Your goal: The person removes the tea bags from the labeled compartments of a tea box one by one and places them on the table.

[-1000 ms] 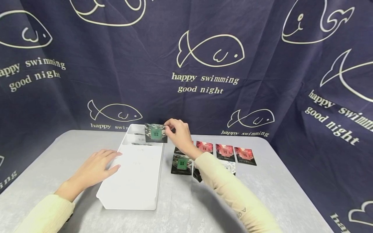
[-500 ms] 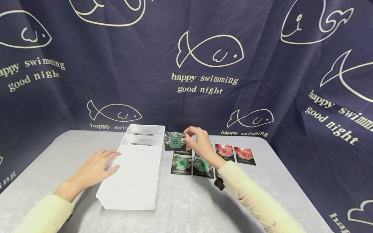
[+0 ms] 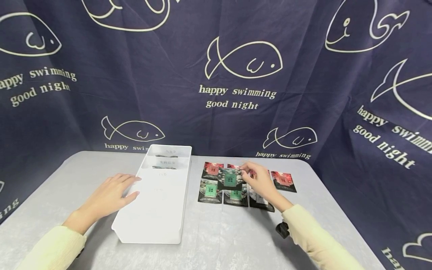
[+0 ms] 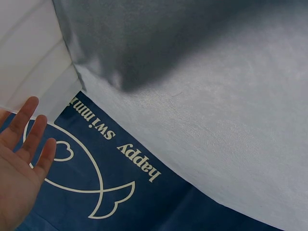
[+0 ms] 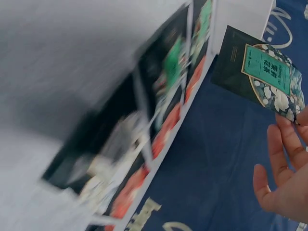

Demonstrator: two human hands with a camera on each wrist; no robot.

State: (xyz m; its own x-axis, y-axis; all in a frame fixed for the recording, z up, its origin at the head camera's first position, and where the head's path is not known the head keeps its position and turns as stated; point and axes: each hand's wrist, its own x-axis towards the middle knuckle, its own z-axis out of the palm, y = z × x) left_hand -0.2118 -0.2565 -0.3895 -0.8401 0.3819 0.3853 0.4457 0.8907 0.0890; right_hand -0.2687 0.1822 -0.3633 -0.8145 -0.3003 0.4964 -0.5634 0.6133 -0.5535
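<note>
My right hand (image 3: 261,180) pinches one corner of a dark tea sachet (image 3: 230,179) with a green label and white flowers. It hangs over the laid-out sachets, overlapping red and green ones in the head view. In the right wrist view, the held sachet (image 5: 269,72) is upheld in the fingers, its printed front showing. My left hand (image 3: 113,192) lies along the left rim of a long white divided box (image 3: 152,213), fingers extended. In the left wrist view those straight fingers (image 4: 32,137) reach the box's side wall (image 4: 33,62).
Beneath the held sachet are a back row of red-labelled sachets (image 3: 284,180) and a front row with two green-labelled ones (image 3: 210,191) and a white-labelled one (image 3: 260,200). Dark sachet edges (image 3: 163,167) show in the box's two far compartments. A navy curtain (image 3: 189,112) stands behind the table.
My right hand has carried the green-labelled sachet rightward and nearer, from above the box's far end to over the sachet rows. The left hand and box have stayed in place.
</note>
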